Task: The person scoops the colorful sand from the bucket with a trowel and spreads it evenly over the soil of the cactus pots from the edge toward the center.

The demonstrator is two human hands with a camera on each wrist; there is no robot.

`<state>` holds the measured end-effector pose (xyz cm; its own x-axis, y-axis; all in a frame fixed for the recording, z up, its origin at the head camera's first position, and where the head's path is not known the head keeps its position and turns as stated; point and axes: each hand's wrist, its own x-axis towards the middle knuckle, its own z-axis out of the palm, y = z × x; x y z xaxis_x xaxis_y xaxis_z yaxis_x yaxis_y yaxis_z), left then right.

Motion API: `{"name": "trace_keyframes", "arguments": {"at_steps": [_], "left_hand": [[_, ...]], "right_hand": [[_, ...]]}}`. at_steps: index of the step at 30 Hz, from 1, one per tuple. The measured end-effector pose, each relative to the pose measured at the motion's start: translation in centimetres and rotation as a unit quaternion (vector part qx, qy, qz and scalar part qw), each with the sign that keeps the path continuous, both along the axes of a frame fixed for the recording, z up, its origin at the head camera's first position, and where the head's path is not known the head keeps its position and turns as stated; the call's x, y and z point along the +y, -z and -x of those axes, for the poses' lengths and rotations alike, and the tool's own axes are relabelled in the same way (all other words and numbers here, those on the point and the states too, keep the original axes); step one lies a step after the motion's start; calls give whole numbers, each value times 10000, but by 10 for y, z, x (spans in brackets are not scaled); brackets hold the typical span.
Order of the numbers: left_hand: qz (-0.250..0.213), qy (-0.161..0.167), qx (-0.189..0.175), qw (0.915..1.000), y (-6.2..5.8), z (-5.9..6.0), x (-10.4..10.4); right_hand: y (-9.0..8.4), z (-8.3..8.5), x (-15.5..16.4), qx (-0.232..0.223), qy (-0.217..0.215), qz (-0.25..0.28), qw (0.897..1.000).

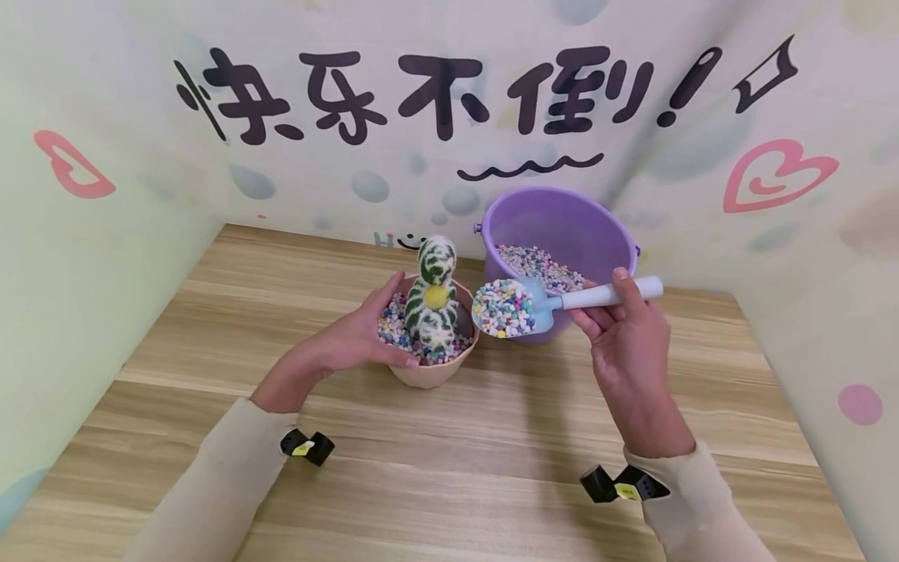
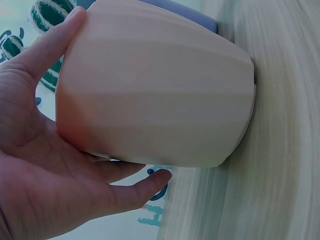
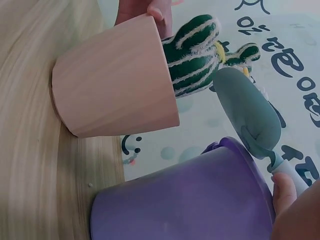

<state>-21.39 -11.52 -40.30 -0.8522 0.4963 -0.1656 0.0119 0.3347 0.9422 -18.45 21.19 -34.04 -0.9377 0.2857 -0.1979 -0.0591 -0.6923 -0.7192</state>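
My left hand (image 1: 358, 332) grips a pale pink flowerpot (image 1: 427, 377) around its left side, thumb at the near rim. A fuzzy green and white cactus (image 1: 433, 304) with a yellow flower stands in the pot among multicoloured pebbles (image 1: 396, 332). My right hand (image 1: 632, 343) holds a small light blue trowel (image 1: 544, 308) by its white handle, thumb on top. The trowel's blade is heaped with colourful pebbles and is close to the pot's right rim. In the right wrist view the underside of the trowel (image 3: 250, 112) shows above the pot (image 3: 117, 80).
A purple bucket (image 1: 562, 207) with more pebbles inside stands behind the trowel, at the back of the wooden table (image 1: 435, 468). A printed cloth (image 1: 393, 172) hangs behind it. One small pebble (image 3: 90, 185) lies on the table near the bucket.
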Motion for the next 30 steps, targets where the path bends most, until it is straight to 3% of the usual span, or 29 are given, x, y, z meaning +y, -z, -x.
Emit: {"name": "trace_keyframes", "arguments": {"at_steps": [5,15,30], "left_hand": [[-30,84,-43,10000,1,2,-2],[-167,227,-147,9995,1,7,-5],[-128,183,-208,9995,2,7,-5]], "right_hand": [[6,-5,-3,-66,66,-60,9999],[14,-10,-12,214,80,-184,9996],[20,-11,-26,292,318,-584,9974]]}}
